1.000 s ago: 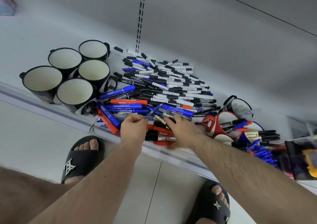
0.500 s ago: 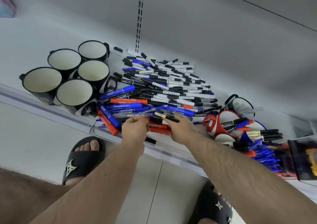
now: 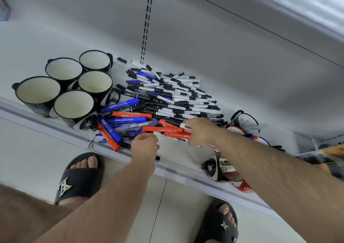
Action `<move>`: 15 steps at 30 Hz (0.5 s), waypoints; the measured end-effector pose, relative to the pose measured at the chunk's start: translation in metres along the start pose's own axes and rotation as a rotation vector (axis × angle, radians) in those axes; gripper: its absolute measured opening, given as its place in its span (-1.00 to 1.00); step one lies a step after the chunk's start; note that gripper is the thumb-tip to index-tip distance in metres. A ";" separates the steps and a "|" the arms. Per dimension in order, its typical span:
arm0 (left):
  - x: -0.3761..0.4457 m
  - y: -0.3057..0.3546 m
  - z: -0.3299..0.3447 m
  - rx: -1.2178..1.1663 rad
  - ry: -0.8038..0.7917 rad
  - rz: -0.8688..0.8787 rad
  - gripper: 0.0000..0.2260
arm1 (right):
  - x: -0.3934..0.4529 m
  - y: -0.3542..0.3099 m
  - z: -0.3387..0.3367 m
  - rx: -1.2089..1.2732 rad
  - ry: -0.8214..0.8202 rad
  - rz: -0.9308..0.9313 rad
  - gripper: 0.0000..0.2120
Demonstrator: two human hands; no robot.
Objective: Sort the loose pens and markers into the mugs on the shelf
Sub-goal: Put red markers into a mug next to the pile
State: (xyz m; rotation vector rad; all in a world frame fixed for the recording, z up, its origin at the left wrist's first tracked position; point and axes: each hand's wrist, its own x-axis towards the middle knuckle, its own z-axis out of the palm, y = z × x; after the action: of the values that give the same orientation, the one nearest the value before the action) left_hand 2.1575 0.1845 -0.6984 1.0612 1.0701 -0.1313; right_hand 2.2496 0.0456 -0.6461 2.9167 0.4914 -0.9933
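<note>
Mugs (image 3: 242,121) behind right forearm mostly hidden; far-right items (image 3: 327,155) blurred.

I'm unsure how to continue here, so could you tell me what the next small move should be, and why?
Probably carry the red markers gripped in the right hand to one of the empty black mugs, since a bunch is already gathered and those mugs hold nothing.

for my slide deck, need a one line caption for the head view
Right hand gathers red markers from the pen pile beside five empty mugs.
</note>
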 end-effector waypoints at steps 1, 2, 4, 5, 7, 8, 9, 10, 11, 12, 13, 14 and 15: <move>-0.002 0.000 0.001 0.002 -0.011 -0.003 -0.89 | -0.005 0.002 -0.006 0.049 -0.021 0.028 -0.60; -0.003 -0.001 0.002 -0.001 -0.023 -0.007 -0.89 | -0.010 0.005 -0.011 0.105 -0.040 0.056 -0.66; -0.006 -0.001 0.005 -0.014 -0.061 -0.042 -0.94 | -0.018 0.010 -0.019 0.227 -0.054 0.113 -0.79; -0.008 -0.002 0.006 -0.021 -0.090 -0.076 -0.97 | -0.023 0.012 -0.022 0.281 -0.044 0.139 -0.80; -0.012 -0.003 0.012 -0.066 -0.168 -0.165 -0.96 | -0.031 0.015 -0.026 0.381 -0.018 0.176 -0.77; -0.014 -0.003 0.014 -0.100 -0.194 -0.201 -0.93 | -0.034 0.016 -0.028 0.430 -0.006 0.188 -0.71; -0.016 -0.001 0.018 -0.129 -0.178 -0.209 -0.91 | -0.038 0.017 -0.030 0.472 0.004 0.198 -0.65; -0.017 0.001 0.020 -0.123 -0.109 -0.178 -0.88 | -0.043 0.018 -0.032 0.508 0.010 0.202 -0.63; -0.017 0.002 0.021 -0.070 0.010 -0.092 -0.82 | -0.048 0.020 -0.033 0.546 0.010 0.204 -0.64; -0.017 0.004 0.021 0.038 0.140 0.065 -0.75 | -0.052 0.021 -0.035 0.587 0.002 0.203 -0.66; -0.018 0.006 0.020 0.192 0.235 0.294 -0.67 | -0.056 0.021 -0.036 0.618 -0.011 0.200 -0.68; -0.018 0.008 0.019 0.370 0.267 0.586 -0.60 | -0.060 0.022 -0.037 0.629 -0.025 0.196 -0.69; -0.018 0.009 0.021 0.552 0.233 0.886 -0.52 | -0.064 0.023 -0.038 0.620 -0.038 0.193 -0.68</move>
State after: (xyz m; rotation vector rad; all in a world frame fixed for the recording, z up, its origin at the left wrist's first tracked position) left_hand 2.1666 0.1670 -0.6776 2.0021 0.6848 0.4456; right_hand 2.2312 0.0101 -0.5800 3.3580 -0.1360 -1.3691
